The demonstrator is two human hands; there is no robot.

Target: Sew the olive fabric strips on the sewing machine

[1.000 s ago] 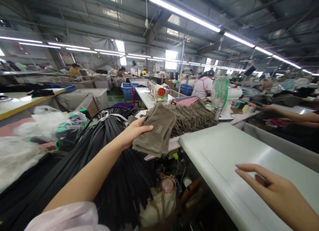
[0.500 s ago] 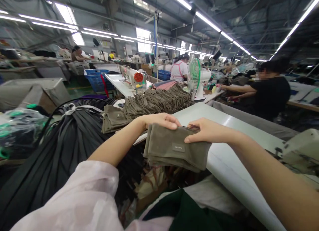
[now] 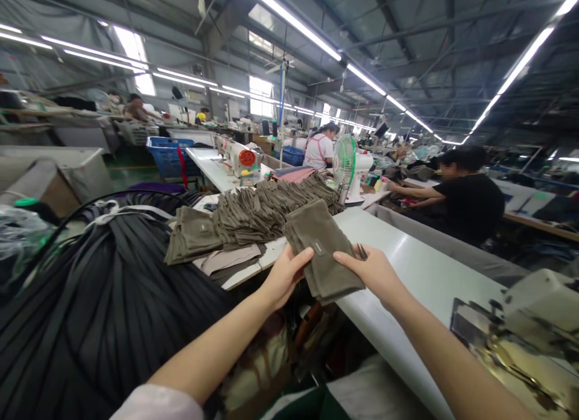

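Note:
A small stack of olive-brown fabric pieces (image 3: 322, 227) is held up over the table's near edge, tilted, with a small label on the top piece. My left hand (image 3: 289, 269) grips its left side, thumb on top and fingers beneath. On the right side, my right hand (image 3: 368, 266) pinches the same stack, thumb on top. A small dark pointed tool (image 3: 362, 251) pokes out by the right fingers; its kind is hard to make out. Behind the hands lie a long row of similar fabric pieces (image 3: 271, 206) and a smaller stack (image 3: 192, 233).
A pale worktable (image 3: 398, 251) runs to the right, with a sewing machine (image 3: 538, 305) at its near end. Black straps (image 3: 113, 287) hang bundled at left. A green-and-white fan (image 3: 346, 163) stands behind. A co-worker in black (image 3: 470, 197) sits at right.
The stack has turned from lying sideways to pointing up and away. My left hand has shifted from its upper edge to its left side. The view has swung slightly right.

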